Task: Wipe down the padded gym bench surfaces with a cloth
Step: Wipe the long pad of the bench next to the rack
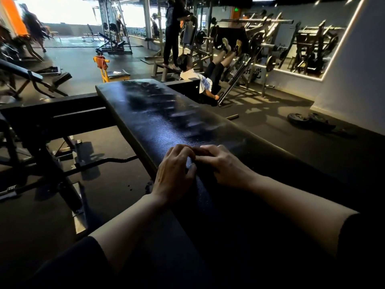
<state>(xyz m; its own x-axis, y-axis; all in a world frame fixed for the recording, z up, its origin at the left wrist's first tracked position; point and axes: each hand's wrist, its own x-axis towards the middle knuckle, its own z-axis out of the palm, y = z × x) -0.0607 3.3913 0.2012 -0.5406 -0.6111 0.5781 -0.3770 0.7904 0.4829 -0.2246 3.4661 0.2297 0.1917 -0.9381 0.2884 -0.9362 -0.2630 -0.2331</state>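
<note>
So both hands sit on the near part of the black padded bench (166,113), fingertips meeting. Left hand (175,174) and right hand (224,165) have curled fingers; can't tell if a cloth is between them. Smeary streaks run along the pad farther up.

Padded bench (166,119): one. Hands: two, left (175,174), right (225,165). Floor weight plates (296,117): two.

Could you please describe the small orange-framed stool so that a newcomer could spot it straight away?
Start at the long black padded bench under both hands and look just past its far end. There stands the stool, low with a dark seat. Its orange frame, draped with a reddish cloth, is unlike the black machines nearby.
</note>
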